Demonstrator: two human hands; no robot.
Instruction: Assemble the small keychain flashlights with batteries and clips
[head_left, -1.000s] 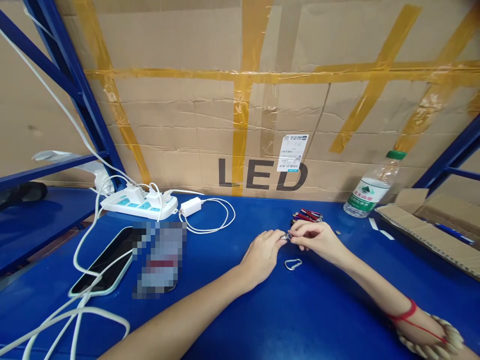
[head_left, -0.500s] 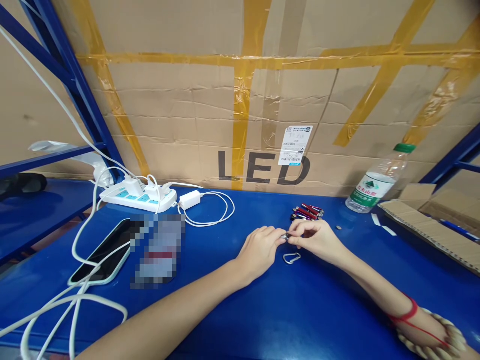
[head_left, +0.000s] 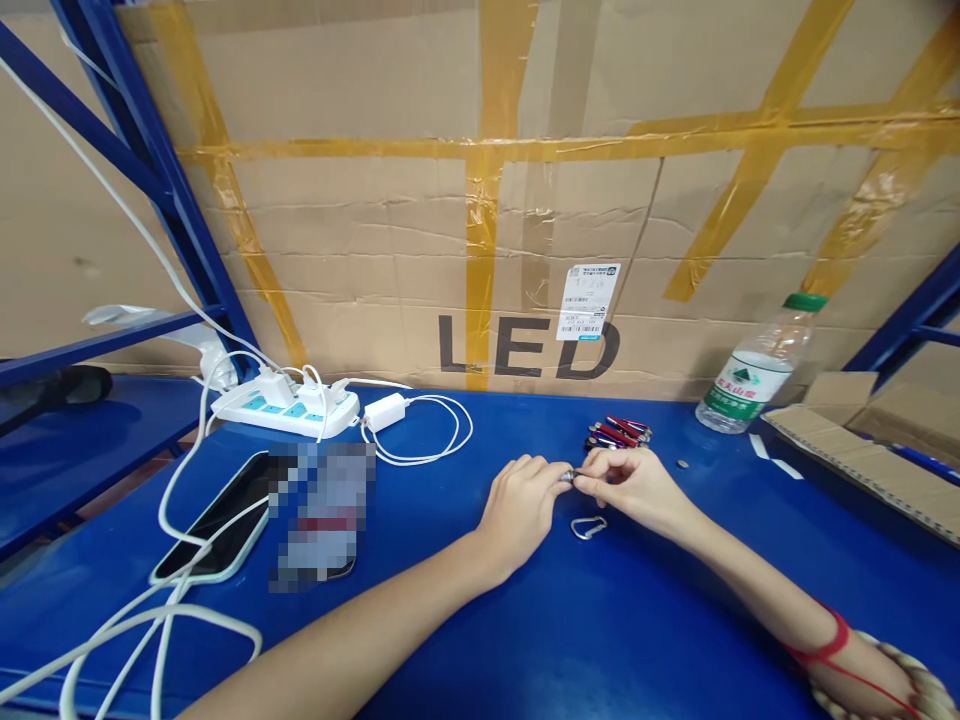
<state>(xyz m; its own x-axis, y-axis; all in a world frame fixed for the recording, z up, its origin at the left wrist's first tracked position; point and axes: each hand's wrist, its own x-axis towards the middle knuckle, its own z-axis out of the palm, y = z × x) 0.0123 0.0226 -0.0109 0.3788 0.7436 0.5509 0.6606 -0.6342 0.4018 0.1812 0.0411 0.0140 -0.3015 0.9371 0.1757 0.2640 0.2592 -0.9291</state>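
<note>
My left hand (head_left: 521, 510) is closed, thumb and finger pinching a small silver metal piece (head_left: 568, 477); most of it is hidden in the hand, so its kind is unclear. Meeting it from the right, my right hand (head_left: 630, 485) pinches at the piece's dark end, fingertips almost touching the left ones. Just in front of the hands lies a silver carabiner (head_left: 589, 527). A pile of slim red and dark metallic tubes (head_left: 619, 432) is behind my right hand. Right of that hand, a small round button-like disc (head_left: 682, 464) rests on the blue tabletop (head_left: 600, 630).
A white power strip (head_left: 262, 410) with plugs, a white adapter (head_left: 385, 411) and loose cables occupy the left, beside a phone (head_left: 217, 520) and a blurred-out second device (head_left: 330, 520). At right stand a water bottle (head_left: 761, 375) and an open cardboard box (head_left: 862, 460). A large carton (head_left: 360, 250) backs the table.
The camera view has shifted slightly, so everything appears a little lower. Both hands keep their pinch on the small silver piece, with only slight finger movement.
</note>
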